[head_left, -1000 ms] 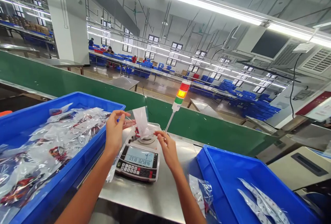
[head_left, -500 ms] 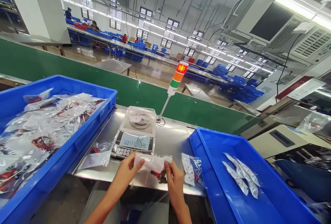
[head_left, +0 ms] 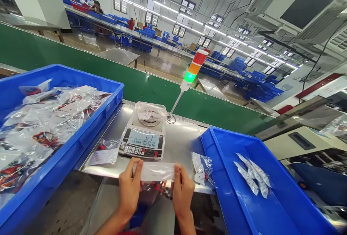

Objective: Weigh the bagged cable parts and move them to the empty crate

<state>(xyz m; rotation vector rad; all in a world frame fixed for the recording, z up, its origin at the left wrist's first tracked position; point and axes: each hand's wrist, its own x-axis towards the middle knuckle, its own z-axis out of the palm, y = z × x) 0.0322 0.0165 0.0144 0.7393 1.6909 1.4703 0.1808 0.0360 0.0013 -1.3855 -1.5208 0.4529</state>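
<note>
1. The left hand (head_left: 129, 188) and right hand (head_left: 183, 195) were closed, pinching opposite ends of a clear plastic bag (head_left: 157, 171), just before a white digital scale (head_left: 143, 142).
2. A tangled red item (head_left: 157, 187) showed below the bag; a loosened pinch could drop it.
3. Left of the scale stood a blue plastic crate (head_left: 81, 139) heaped with bagged parts.
4. Right of the scale, a small loose bag (head_left: 202, 168) sat near the steel worktop's (head_left: 179, 137) edge, beside a blue plastic crate (head_left: 217, 177); a careless elbow could knock it off.

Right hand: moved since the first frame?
Yes. The right hand has moved back toward the person: it was over the scale, and now it is in front of it, at the steel table's edge, holding a plastic bag.
</note>
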